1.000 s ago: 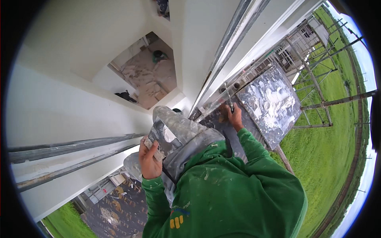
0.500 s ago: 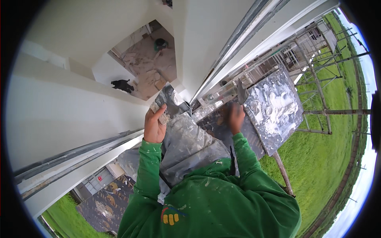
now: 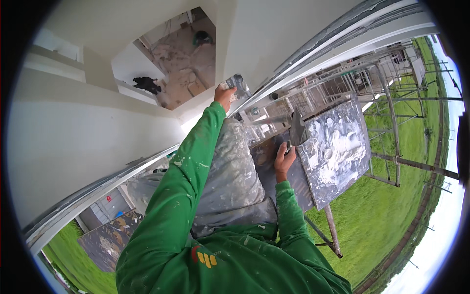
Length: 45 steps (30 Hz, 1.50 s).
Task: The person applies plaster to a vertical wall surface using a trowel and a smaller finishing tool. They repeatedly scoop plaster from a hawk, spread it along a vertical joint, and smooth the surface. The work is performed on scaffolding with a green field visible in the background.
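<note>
My left arm is stretched forward, and my left hand [image 3: 223, 96] is closed on a flat, rectangular grey plate [image 3: 239, 86] smeared with white plaster. That plate is beside the pale wall, near the window frame's edge. Lower and to the right, my right hand [image 3: 284, 159] grips the handle of a trowel [image 3: 297, 128] with a pointed grey blade. The trowel blade is beside the left edge of a dark board [image 3: 316, 166] that carries a heap of white plaster [image 3: 345, 142]. Whether the blade touches the board I cannot tell.
Metal scaffold tubes [image 3: 395, 122] rise beyond the board on the right, with green grass [image 3: 377, 220] far below. A white wall [image 3: 73, 132] stands at the left. Through an opening, a littered floor [image 3: 181, 68] shows with a dark bucket [image 3: 201, 38]. A stained platform [image 3: 110, 240] lies lower left.
My left hand has reached forward and slightly right with the plate, toward the wall edge. My right hand has come slightly down and left with the trowel. The view has shifted.
</note>
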Each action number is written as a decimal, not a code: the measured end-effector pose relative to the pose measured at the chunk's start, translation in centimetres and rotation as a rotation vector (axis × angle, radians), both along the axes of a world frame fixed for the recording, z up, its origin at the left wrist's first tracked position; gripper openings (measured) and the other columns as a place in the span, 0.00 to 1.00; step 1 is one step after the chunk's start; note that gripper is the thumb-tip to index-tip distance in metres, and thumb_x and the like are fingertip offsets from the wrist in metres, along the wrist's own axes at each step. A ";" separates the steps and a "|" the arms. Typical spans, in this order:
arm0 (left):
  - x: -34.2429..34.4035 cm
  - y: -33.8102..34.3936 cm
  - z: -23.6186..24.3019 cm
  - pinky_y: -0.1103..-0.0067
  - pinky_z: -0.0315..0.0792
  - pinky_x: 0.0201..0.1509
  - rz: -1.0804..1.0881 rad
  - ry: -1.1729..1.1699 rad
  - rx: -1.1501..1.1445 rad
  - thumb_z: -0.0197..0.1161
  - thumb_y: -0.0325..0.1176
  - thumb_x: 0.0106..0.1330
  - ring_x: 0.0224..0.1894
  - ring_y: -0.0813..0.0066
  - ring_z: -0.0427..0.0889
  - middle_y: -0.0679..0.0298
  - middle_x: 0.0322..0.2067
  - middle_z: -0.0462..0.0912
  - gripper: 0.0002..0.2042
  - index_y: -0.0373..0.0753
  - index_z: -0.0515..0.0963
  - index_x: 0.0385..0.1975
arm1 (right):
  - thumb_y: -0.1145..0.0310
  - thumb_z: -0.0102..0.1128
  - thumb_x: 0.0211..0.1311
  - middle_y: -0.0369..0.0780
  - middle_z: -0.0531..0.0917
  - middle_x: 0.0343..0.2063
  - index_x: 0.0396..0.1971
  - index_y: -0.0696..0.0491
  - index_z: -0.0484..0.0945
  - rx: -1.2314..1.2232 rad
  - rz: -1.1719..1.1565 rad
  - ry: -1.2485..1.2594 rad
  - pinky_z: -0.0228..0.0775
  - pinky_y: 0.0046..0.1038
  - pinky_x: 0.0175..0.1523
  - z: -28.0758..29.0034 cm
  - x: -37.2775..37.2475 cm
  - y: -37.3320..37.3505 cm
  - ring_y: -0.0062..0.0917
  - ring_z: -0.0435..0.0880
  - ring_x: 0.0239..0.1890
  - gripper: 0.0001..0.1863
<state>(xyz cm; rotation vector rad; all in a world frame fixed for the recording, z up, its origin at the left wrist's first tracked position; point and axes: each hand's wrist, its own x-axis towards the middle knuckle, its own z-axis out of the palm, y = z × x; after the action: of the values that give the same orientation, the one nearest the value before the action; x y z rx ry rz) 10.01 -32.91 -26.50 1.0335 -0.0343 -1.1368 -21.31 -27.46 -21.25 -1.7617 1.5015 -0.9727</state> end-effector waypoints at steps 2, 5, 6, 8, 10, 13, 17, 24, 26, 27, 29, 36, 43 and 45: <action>-1.4 -1.7 -1.2 0.76 0.76 0.41 0.022 -0.042 0.070 0.61 0.16 0.55 0.34 0.72 0.81 0.64 0.34 0.81 0.13 0.37 0.75 0.40 | 0.59 0.53 0.66 0.41 0.75 0.15 0.26 0.61 0.72 0.008 -0.022 0.003 0.61 0.31 0.26 -1.4 -0.8 0.1 0.28 0.72 0.18 0.18; -2.1 -3.4 -3.1 0.74 0.77 0.36 0.055 -0.053 0.110 0.62 0.18 0.54 0.34 0.73 0.80 0.65 0.30 0.79 0.12 0.37 0.75 0.38 | 0.59 0.53 0.66 0.38 0.74 0.14 0.25 0.61 0.72 -0.046 -0.015 0.040 0.60 0.27 0.24 -2.3 -1.2 0.1 0.22 0.70 0.16 0.19; -1.9 -3.8 -3.7 0.74 0.77 0.35 0.068 -0.065 0.125 0.62 0.19 0.54 0.34 0.73 0.80 0.65 0.30 0.79 0.12 0.37 0.75 0.38 | 0.59 0.54 0.66 0.37 0.74 0.14 0.25 0.61 0.72 -0.075 -0.004 0.057 0.60 0.27 0.24 -2.4 -1.2 0.1 0.21 0.70 0.16 0.19; -2.3 -4.3 -3.5 0.64 0.79 0.39 0.081 -0.092 0.094 0.61 0.21 0.54 0.36 0.67 0.80 0.64 0.33 0.77 0.14 0.36 0.73 0.42 | 0.59 0.54 0.66 0.37 0.74 0.14 0.24 0.61 0.72 -0.079 -0.014 0.084 0.60 0.26 0.23 -3.1 -1.5 0.1 0.21 0.70 0.16 0.19; -2.7 -4.5 -1.5 0.59 0.79 0.43 0.021 0.023 0.124 0.61 0.21 0.55 0.37 0.63 0.79 0.62 0.36 0.76 0.15 0.36 0.72 0.44 | 0.60 0.54 0.66 0.37 0.74 0.14 0.24 0.61 0.72 -0.081 -0.042 0.091 0.60 0.26 0.23 -3.5 -1.7 0.3 0.20 0.70 0.16 0.18; -3.0 -4.6 -0.3 0.55 0.80 0.43 -0.016 0.056 0.145 0.58 0.23 0.57 0.38 0.59 0.79 0.59 0.40 0.74 0.17 0.36 0.70 0.48 | 0.60 0.54 0.66 0.37 0.75 0.14 0.25 0.61 0.73 -0.056 -0.043 0.065 0.60 0.26 0.23 -2.8 -1.3 0.3 0.20 0.70 0.17 0.18; -2.9 -5.5 1.5 0.59 0.81 0.45 -0.061 -0.021 0.231 0.56 0.23 0.59 0.49 0.60 0.74 0.57 0.48 0.71 0.20 0.37 0.67 0.52 | 0.60 0.55 0.65 0.43 0.76 0.16 0.27 0.61 0.75 0.039 -0.023 0.044 0.62 0.33 0.27 -2.0 -1.1 0.4 0.31 0.73 0.19 0.17; -4.5 -5.8 13.1 0.61 0.83 0.41 -0.028 -0.224 0.129 0.54 0.23 0.58 0.35 0.67 0.76 0.59 0.36 0.72 0.13 0.31 0.70 0.44 | 0.58 0.54 0.66 0.40 0.76 0.16 0.26 0.62 0.73 -0.160 -0.046 0.122 0.63 0.30 0.26 -2.4 -0.9 0.1 0.25 0.73 0.18 0.19; -4.4 -5.9 16.6 0.62 0.82 0.41 -0.065 -0.288 0.098 0.54 0.24 0.58 0.29 0.71 0.75 0.61 0.30 0.71 0.10 0.29 0.70 0.39 | 0.58 0.54 0.66 0.42 0.76 0.16 0.28 0.62 0.74 -0.136 -0.060 0.086 0.63 0.32 0.27 -2.5 -0.8 0.1 0.29 0.73 0.19 0.19; -4.5 -6.0 18.5 0.63 0.82 0.41 -0.065 -0.374 0.087 0.54 0.24 0.59 0.25 0.75 0.72 0.64 0.26 0.69 0.08 0.27 0.71 0.36 | 0.58 0.54 0.65 0.43 0.76 0.17 0.28 0.63 0.74 -0.123 -0.068 0.068 0.63 0.33 0.28 -2.4 -0.7 0.1 0.31 0.74 0.20 0.19; -4.3 -6.5 20.4 0.69 0.79 0.34 -0.008 -0.534 0.063 0.53 0.25 0.57 0.31 0.70 0.78 0.57 0.28 0.76 0.09 0.27 0.73 0.35 | 0.61 0.55 0.65 0.48 0.78 0.21 0.32 0.62 0.75 -0.077 -0.023 0.049 0.65 0.36 0.31 -0.5 0.1 0.1 0.41 0.76 0.23 0.16; -2.4 -0.9 22.5 0.71 0.79 0.39 0.089 -0.315 -0.260 0.55 0.25 0.61 0.38 0.67 0.81 0.59 0.36 0.80 0.08 0.30 0.74 0.38 | 0.60 0.54 0.65 0.45 0.77 0.18 0.30 0.63 0.73 -0.023 -0.032 0.009 0.64 0.33 0.29 -1.1 -0.6 0.1 0.34 0.74 0.21 0.17; 0.1 0.5 4.9 0.53 0.78 0.48 -0.031 -0.037 0.098 0.56 0.22 0.61 0.45 0.65 0.75 0.61 0.43 0.73 0.15 0.36 0.70 0.48 | 0.60 0.54 0.65 0.40 0.75 0.15 0.25 0.63 0.72 -0.104 -0.014 0.024 0.61 0.29 0.24 -2.2 -0.8 0.1 0.24 0.72 0.17 0.19; 0.0 -0.8 1.6 0.50 0.78 0.49 -0.017 0.034 0.127 0.56 0.20 0.60 0.51 0.61 0.72 0.59 0.47 0.69 0.18 0.35 0.67 0.51 | 0.60 0.55 0.65 0.40 0.75 0.15 0.25 0.62 0.72 -0.072 -0.007 0.023 0.61 0.28 0.24 -2.4 -0.9 0.2 0.23 0.71 0.17 0.18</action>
<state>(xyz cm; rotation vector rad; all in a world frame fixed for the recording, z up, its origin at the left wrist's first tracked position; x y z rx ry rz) 10.03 -33.67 -24.92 1.1276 0.0571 -1.1840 -22.20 -27.26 -23.68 -1.8255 1.5050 -1.0247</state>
